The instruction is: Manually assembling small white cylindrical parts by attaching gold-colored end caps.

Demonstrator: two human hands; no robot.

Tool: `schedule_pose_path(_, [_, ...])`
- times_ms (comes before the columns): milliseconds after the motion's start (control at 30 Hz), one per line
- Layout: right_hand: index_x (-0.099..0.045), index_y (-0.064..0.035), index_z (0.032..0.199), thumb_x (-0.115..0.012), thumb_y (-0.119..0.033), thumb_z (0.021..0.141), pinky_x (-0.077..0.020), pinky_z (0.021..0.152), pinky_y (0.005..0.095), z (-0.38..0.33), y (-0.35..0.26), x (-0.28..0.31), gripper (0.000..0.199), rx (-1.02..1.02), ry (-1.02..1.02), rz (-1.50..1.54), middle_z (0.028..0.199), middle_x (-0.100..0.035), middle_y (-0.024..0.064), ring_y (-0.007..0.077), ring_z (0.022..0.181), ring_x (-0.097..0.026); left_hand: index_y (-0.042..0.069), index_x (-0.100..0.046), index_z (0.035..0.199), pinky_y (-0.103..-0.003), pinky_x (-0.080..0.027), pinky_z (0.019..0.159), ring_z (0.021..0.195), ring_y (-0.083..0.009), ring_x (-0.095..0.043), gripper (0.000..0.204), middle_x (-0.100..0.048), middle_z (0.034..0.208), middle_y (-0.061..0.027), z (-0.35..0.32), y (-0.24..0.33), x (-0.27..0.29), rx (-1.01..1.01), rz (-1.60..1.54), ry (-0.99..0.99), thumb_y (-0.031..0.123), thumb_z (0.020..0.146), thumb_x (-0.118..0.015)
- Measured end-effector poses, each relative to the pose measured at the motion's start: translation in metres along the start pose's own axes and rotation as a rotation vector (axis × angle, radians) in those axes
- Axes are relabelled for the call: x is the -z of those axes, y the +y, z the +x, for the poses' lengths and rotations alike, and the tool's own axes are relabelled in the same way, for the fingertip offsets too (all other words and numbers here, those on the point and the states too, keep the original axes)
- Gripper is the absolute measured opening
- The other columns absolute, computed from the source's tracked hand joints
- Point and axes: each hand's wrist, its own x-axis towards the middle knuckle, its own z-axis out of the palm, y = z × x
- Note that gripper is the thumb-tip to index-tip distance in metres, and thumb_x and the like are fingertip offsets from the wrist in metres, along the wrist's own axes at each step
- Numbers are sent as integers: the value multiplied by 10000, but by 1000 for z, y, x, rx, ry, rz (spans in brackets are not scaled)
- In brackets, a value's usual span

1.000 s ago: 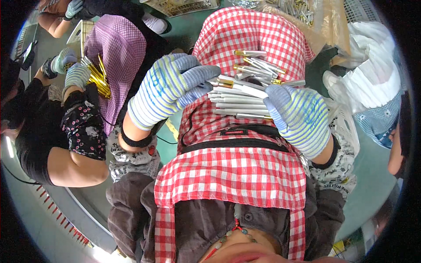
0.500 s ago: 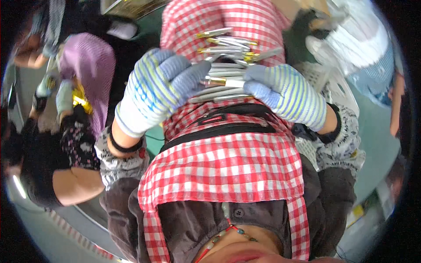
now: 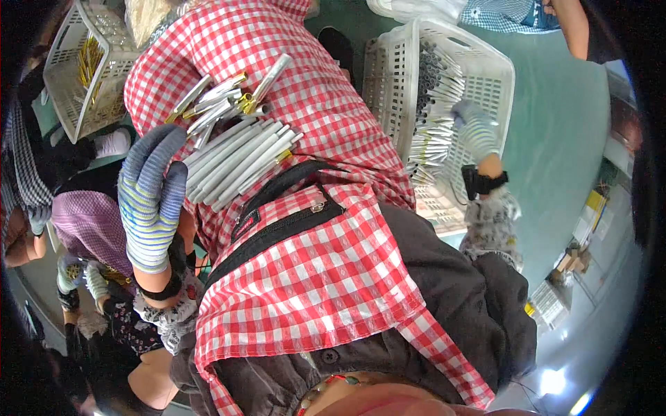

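My left hand (image 3: 149, 201), in a striped knit glove, is raised at the left edge of my lap, fingers stretched and thumb apart, with nothing visible in it. Right beside it, a row of slim silver-white tubes (image 3: 236, 163) lies across my red checked apron (image 3: 312, 270). Beyond them rests a loose heap of shorter silver tubes with gold ends (image 3: 222, 97). Far to the right, my right hand (image 3: 479, 132), gloved alike, reaches into a white plastic basket (image 3: 492, 76) above many stacked tubes (image 3: 433, 132). Its fingers are too blurred to tell their grip.
At the far left stands another white basket (image 3: 104, 104) with gold pieces inside. A co-worker in a purple checked cloth (image 3: 90, 222) sits close on my left, gloved hands busy. Another person's arm (image 3: 572, 28) shows at the upper right, by the green floor (image 3: 555, 125).
My two hands, together at a gold-and-white tube over my lap, have parted. The right has swung into the basket. My view has turned right, bringing that basket into sight.
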Motion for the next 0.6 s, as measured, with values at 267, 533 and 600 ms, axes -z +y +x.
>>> schedule_pose_path(267, [-683,-93,973,-566,-208,880,-500,706,467,-112,59,-216,188,8,-23,-101,901,-662,128,323,858,-628,59,-633,1116,-425,-501,812,957,-340,-617,309,-635,1096,-131,6,-26,0,-26,18,34,148,821,-642])
schedule_pose_path(533, [-642,-66,1154,-485,-367,958,-497,907,457,-88,53,-197,392,-361,-454,-219,1128,-660,215,364,1084,-626,92,-640,1156,-414,-512,810,945,-321,-633,307,-641,1109,-126,7,-44,-26,32,187,-20,206,873,-605])
schedule_pose_path(600, [-601,-68,1186,-553,-371,920,-487,897,467,-76,32,-143,406,-254,-444,-259,1159,-643,192,382,1044,-621,116,-626,1181,-415,-514,766,916,-302,-638,328,-646,1086,-110,24,-56,-41,-37,314,-60,273,895,-586])
